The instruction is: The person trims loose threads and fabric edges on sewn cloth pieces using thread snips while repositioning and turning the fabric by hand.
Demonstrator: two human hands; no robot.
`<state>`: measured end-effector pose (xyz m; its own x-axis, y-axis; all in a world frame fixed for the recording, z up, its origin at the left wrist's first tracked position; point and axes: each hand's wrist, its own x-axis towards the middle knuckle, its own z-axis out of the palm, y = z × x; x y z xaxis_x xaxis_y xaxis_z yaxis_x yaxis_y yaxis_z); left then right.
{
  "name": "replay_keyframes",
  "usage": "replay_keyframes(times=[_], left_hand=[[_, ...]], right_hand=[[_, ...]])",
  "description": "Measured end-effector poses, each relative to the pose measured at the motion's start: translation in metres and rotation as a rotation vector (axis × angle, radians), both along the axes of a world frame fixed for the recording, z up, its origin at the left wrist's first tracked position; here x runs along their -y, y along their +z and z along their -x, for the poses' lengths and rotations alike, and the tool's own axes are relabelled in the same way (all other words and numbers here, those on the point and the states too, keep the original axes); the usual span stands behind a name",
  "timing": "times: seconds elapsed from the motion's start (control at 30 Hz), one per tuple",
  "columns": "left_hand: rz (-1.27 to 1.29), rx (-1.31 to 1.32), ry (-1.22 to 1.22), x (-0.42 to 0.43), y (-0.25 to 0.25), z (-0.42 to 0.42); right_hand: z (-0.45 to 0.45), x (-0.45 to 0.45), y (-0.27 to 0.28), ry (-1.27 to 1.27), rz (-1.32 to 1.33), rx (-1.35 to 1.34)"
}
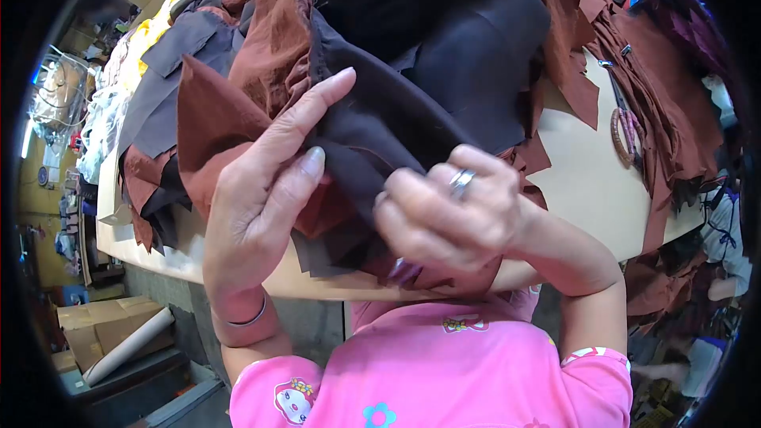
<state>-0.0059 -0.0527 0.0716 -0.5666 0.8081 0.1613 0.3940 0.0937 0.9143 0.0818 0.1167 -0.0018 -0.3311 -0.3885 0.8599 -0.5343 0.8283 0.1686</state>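
My left hand lies against a seamed piece of brown cloth and dark cloth. Its index finger and thumb are stretched out, a little apart; the other fingers are mostly hidden. To its right, my right hand, with a ring on one finger, is closed and slightly blurred by motion. Its curled fingers grip an edge of the dark cloth. Below these fingers shows a small shiny purple object, mostly covered; I cannot tell what it is or whether the hand holds it.
Dark and brown cloth pieces are heaped across the pale table. Scissors lie at the right beside a stack of brown cloth. On the floor at left are a cardboard box and a pale tube.
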Motion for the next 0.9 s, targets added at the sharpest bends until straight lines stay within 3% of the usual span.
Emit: replay_keyframes(times=[0.13,0.2,0.27,0.3,0.4,0.53,0.67,0.77,0.9], left_hand=[[0.032,-0.193,0.042,0.002,0.007,-0.006],[-0.051,-0.242,0.053,-0.003,0.006,-0.008],[-0.081,-0.216,0.015,-0.006,0.0,-0.006],[-0.215,-0.087,-0.011,-0.007,-0.007,-0.003],[-0.187,-0.193,-0.009,-0.006,-0.011,0.004],[-0.271,0.066,0.072,-0.012,-0.018,-0.004],[-0.241,-0.081,0.097,-0.017,-0.027,-0.005],[-0.131,-0.231,0.119,-0.015,-0.025,-0.014],[-0.179,-0.215,0.118,-0.013,-0.034,-0.023]], right_hand=[[-0.006,-0.022,0.022,0.261,0.543,0.377],[-0.003,-0.027,0.02,0.31,0.786,0.362],[-0.005,-0.029,0.023,0.284,0.831,0.389],[-0.007,-0.03,0.023,0.27,0.855,0.403],[-0.004,-0.026,0.024,0.283,0.815,0.362],[-0.006,-0.021,0.019,0.237,0.689,0.384],[-0.011,-0.018,0.025,0.27,0.471,0.468],[-0.007,-0.024,0.032,0.164,0.388,0.272],[0.007,-0.028,0.035,0.034,0.547,0.306]])
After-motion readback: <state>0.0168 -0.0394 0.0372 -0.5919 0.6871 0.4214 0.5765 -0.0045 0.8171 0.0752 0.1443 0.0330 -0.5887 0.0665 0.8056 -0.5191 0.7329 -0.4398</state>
